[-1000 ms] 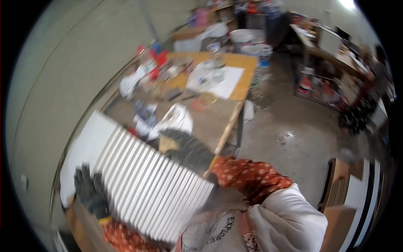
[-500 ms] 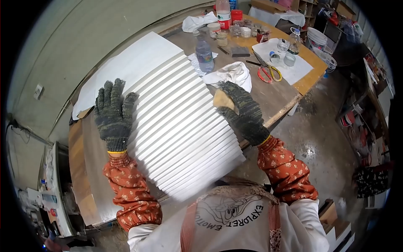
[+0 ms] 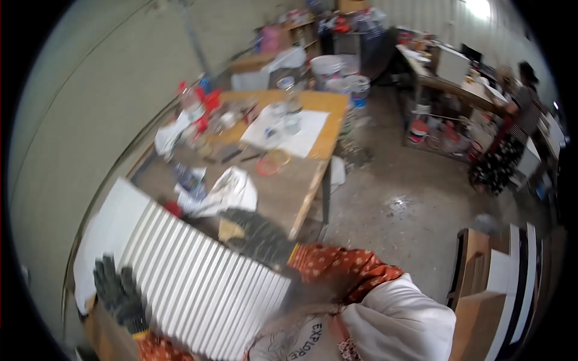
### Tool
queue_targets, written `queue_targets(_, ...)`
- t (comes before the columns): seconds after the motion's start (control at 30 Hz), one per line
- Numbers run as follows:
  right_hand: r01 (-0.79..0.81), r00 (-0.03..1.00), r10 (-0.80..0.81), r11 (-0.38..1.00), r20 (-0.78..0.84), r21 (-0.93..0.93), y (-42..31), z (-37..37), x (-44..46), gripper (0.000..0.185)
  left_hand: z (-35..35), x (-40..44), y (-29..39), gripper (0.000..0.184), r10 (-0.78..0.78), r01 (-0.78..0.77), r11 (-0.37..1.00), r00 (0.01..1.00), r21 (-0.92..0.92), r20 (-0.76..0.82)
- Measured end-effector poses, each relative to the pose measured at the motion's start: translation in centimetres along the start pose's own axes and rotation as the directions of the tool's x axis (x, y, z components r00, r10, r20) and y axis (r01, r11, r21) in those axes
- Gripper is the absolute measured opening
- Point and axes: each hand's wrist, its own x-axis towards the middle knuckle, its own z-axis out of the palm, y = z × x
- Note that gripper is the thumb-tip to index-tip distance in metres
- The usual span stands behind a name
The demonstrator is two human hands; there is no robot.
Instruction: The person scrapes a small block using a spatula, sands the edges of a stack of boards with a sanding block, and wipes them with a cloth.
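My view has swung up and round to the right since half a second ago, so the worktable (image 3: pixel 280 195) now sits lower and further left, and the person (image 3: pixel 519 114) at the far bench (image 3: pixel 454 89) shows more fully. Against the white panels (image 3: pixel 205 289), my hands have hardly shifted.

The panels lie on the table right in front of me, overlapped like steps so that each shows a narrow strip. To work well here, I judge that I should keep the tan pad (image 3: pixel 230 230) flat, press lightly and evenly, and follow the length of the strips so none slides out of its step. Steadying the near side matters too, since a loose stack could creep.

My gloved left hand (image 3: pixel 120 295) is palm down at the stack's left edge, fingers stretched out and a little apart, gripping nothing; whether it bears on the edge I cannot tell. My gloved right hand (image 3: pixel 256 239) reaches across to the opposite edge, near the white cloth (image 3: pixel 232 191), fingers together and closed on the pad. Blur hides my thumb and how firm that hold is. My right arm, in its flowered sleeve (image 3: pixel 355 269), comes in from the side, bent.
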Motion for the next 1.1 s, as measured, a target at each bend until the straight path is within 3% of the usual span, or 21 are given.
queue_targets(0.07,0.117,0.993,-0.117,0.992,0.0,-0.042,-2.2,-1.1,-0.2,0.058,-1.4,0.5,1.2,0.045,-0.132,0.13,0.991,0.982,0.019,0.139)
queue_targets(0.2,0.269,0.963,-0.27,0.962,-0.002,-0.05,-2.1,0.2,-0.7,0.062,-1.1,0.3,1.0,0.043,-0.104,0.1,0.993,0.992,0.059,0.066)
queue_targets(0.23,0.273,0.962,-0.274,0.96,-0.014,-0.058,-1.1,0.2,-0.9,0.062,-0.8,0.3,0.8,0.045,-0.152,0.148,0.988,0.981,0.045,0.119)
queue_targets(0.33,0.025,0.999,-0.028,0.982,-0.017,-0.185,-2.1,-1.3,-1.2,0.062,-0.5,0.1,0.5,0.046,-0.178,0.172,0.984,0.974,0.052,0.142)
queue_targets(0.5,0.147,0.983,-0.162,0.976,-0.087,-0.161,-2.6,-0.3,-3.3,0.06,-0.3,0.1,0.2,0.046,-0.128,0.116,0.989,0.983,0.096,0.129)
queue_targets(0.57,0.065,0.998,-0.066,0.969,0.002,-0.238,-2.3,-0.2,-3.6,0.061,-0.6,0.4,0.3,0.053,-0.201,0.178,0.977,0.95,0.116,0.239)
queue_targets(0.6,0.07,0.996,-0.083,0.92,-0.016,-0.385,-2.2,-0.3,-3.8,0.062,-0.8,0.5,0.6,0.053,-0.202,0.18,0.977,0.949,0.112,0.241)
queue_targets(0.7,-0.052,0.994,0.017,0.939,-0.105,-0.339,-2.8,-1.2,-6.3,0.062,-1.5,0.7,1.1,0.052,-0.229,0.205,0.972,0.939,0.118,0.256)
queue_targets(0.73,0.006,0.988,-0.06,0.934,-0.14,-0.357,-2.1,-0.9,-7.3,0.06,-1.6,0.7,1.1,0.052,-0.222,0.201,0.974,0.94,0.107,0.258)
queue_targets(0.87,-0.064,0.967,-0.012,0.956,-0.254,-0.286,-3.9,-2.1,-11.4,0.059,-1.8,0.7,1.3,0.054,-0.232,0.219,0.972,0.939,0.08,0.254)
queue_targets(0.97,-0.18,0.95,0.106,0.955,-0.294,-0.236,-5.9,-2.8,-14.2,0.059,-1.9,0.7,1.5,0.056,-0.22,0.202,0.974,0.945,0.1,0.241)
queue_targets(1.03,-0.164,0.947,0.106,0.971,-0.302,-0.172,-6.4,-2.8,-15.4,0.058,-2.2,0.7,1.6,0.058,-0.219,0.191,0.974,0.935,0.124,0.279)
queue_targets(1.1,-0.15,0.955,0.084,0.963,-0.283,-0.222,-7.3,-3.2,-15.8,0.058,-2.3,0.5,1.8,0.061,-0.187,0.149,0.977,0.945,0.155,0.269)
